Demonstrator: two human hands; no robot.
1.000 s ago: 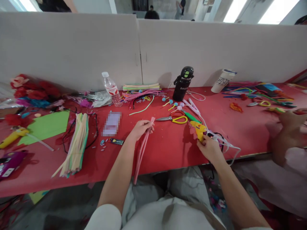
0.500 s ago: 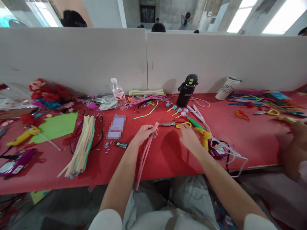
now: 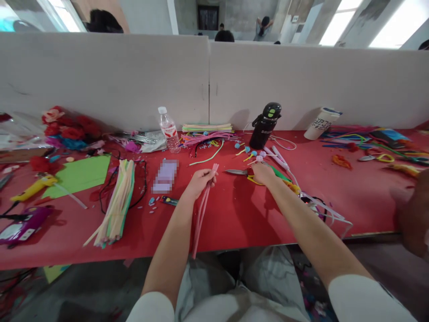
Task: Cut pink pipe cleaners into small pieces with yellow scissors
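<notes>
1. The strongest light is at the upper right, where a slanted bright panel [image 3: 392, 22] burns out to plain white; a smaller glare sits at the upper left.
2. The white partition [image 3: 134, 80] is softly lit, reading as dull grey.
3. The black bottle [image 3: 264, 127] and the pale tumbler [image 3: 322, 123] throw soft shadows leftward onto it.
4. On the red surface [image 3: 362, 188], a diffuse shadow spreads below the right hand [image 3: 263, 173].
5. The floor [image 3: 90, 281] is dim, its details murky.
6. Wide-angle distortion bows the surface's front edge.
7. Coarse pixels mask a lilac rectangular item [image 3: 166, 175]; the co-worker's arm [image 3: 414, 214] is blurred.
</notes>
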